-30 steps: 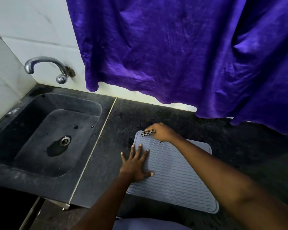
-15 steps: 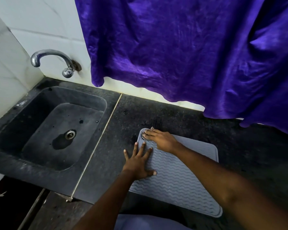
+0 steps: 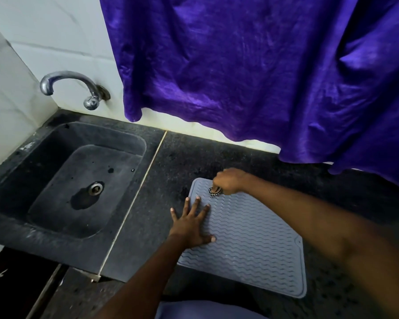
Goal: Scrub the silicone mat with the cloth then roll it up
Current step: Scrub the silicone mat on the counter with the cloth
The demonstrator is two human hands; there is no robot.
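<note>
A purple curtain [image 3: 251, 77] hangs over the dark counter [image 3: 171, 162], with the sink [image 3: 14, 226] at its left. The grey mat [image 3: 251, 245] lies flat and unrolled on the counter. The left hand [image 3: 191, 224] stays spread, palm down, on the mat's left edge. The right hand [image 3: 228, 180], flatter half a second ago, now curls round what seems a checked cloth [image 3: 215, 191] at the mat's far left corner.

A home kitchen: a dark stone sink [image 3: 32, 203] set in the table [image 3: 182, 157], wall tap [image 3: 74, 86], white tiles [image 3: 44, 31].
</note>
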